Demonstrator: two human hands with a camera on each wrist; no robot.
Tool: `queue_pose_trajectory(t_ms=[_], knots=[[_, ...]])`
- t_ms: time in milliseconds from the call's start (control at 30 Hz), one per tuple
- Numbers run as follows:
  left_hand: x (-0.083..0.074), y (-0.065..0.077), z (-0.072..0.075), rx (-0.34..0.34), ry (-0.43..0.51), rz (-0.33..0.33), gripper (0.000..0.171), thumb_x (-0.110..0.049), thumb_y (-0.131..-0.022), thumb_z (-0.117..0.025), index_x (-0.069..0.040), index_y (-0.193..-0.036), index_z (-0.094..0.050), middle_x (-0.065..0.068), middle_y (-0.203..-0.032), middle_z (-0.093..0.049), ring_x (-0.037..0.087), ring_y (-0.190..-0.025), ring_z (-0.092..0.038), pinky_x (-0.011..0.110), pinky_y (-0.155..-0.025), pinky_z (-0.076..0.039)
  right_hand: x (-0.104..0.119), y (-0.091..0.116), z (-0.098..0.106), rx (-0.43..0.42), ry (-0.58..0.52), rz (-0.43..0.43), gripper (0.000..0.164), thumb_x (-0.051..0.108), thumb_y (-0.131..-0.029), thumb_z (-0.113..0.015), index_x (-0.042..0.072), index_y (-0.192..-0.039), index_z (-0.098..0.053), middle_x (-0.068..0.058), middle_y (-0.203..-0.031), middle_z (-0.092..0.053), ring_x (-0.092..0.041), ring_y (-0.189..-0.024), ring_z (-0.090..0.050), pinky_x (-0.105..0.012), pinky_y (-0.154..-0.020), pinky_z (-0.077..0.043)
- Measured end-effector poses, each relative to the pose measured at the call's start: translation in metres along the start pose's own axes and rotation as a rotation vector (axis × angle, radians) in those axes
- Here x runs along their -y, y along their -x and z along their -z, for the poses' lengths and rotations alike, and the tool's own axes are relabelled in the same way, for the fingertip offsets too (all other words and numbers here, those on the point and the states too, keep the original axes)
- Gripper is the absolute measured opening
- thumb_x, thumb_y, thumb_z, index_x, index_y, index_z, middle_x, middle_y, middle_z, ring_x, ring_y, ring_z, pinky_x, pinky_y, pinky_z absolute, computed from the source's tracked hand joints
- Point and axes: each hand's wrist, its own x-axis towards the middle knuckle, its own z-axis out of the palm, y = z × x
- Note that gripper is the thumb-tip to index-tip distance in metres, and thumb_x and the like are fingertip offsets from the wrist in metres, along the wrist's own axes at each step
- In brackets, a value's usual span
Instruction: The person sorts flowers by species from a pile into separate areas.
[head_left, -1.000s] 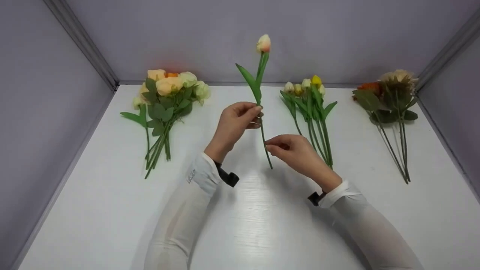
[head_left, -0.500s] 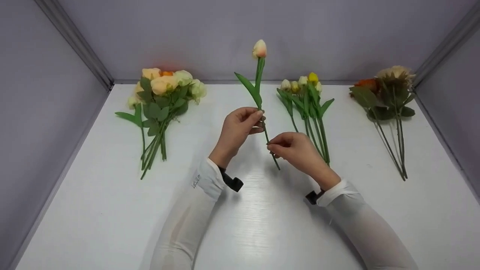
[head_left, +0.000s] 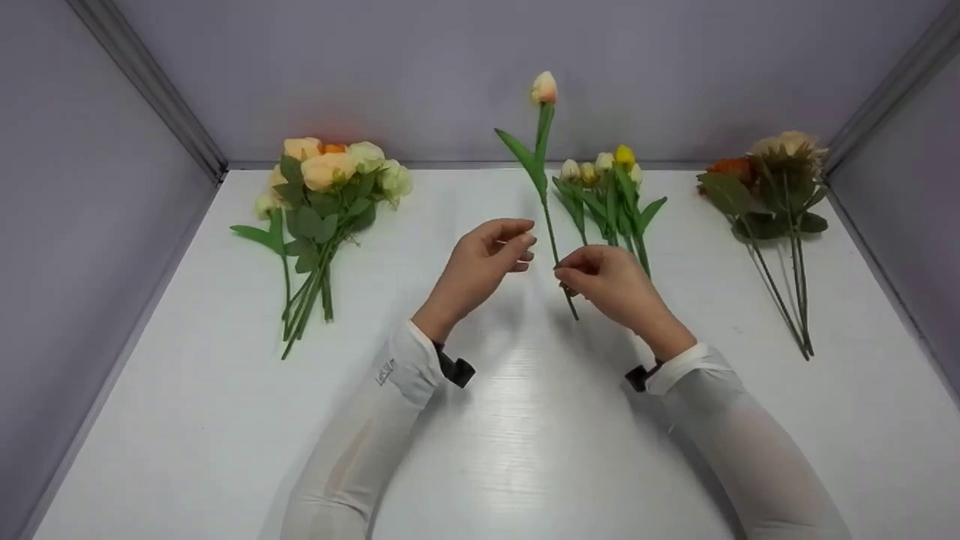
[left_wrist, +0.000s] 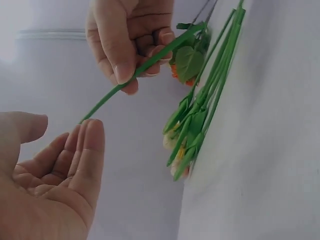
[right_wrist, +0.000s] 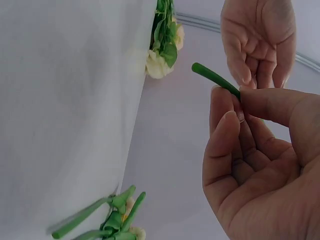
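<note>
A single tulip [head_left: 544,88] with a cream and pink bloom stands nearly upright above the table. My right hand [head_left: 611,289] pinches its green stem [right_wrist: 212,76] between thumb and fingers, low down near the cut end. To the left of the stem is my left hand [head_left: 480,266], its thumb apart from its loosely bent fingers and nothing held between them. In the left wrist view the left hand's fingertips [left_wrist: 94,132] lie close to the stem; whether they touch it I cannot tell. Behind the right hand lies a bunch of white and yellow tulips [head_left: 611,195], its lower stems partly hidden.
On the white table [head_left: 495,450], a bunch of peach and pale green roses [head_left: 330,172] lies at the left. Orange and beige flowers [head_left: 784,161] with long stems lie at the far right. Grey walls [head_left: 420,75] bound the table at the back and sides.
My left hand has let go of the tulip's stem, which it pinched in both earlier frames. The right hand has carried the tulip a little right and up.
</note>
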Motion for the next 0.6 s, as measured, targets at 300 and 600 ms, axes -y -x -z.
queue_pose_trajectory(t_ms=[300,600], knots=[[-0.002,0.029,-0.018,0.361,-1.043,-0.245,0.064,-0.045,-0.104,-0.059,-0.015,-0.157,-0.041,0.007,-0.154,-0.047,0.025,-0.142,-0.042,0.040,-0.117,-0.033,-0.024,-0.031,0.044,0.013,0.177,-0.162,0.029,0.028,-0.101,-0.066,0.005,-0.114,-0.076,-0.010,-0.098,-0.074,-0.027,-0.088,-0.070,-0.038,-0.074,-0.055],[0.014,0.051,-0.039,0.556,-1.294,-0.392,0.071,-0.054,-0.101,-0.058,-0.020,-0.160,-0.036,0.008,-0.163,-0.036,0.029,-0.151,-0.028,0.049,-0.123,-0.019,-0.047,-0.036,0.046,0.102,0.283,-0.252,0.023,0.022,-0.100,-0.066,0.003,-0.101,-0.077,-0.010,-0.086,-0.071,-0.021,-0.073,-0.062,-0.033,-0.063,-0.052]])
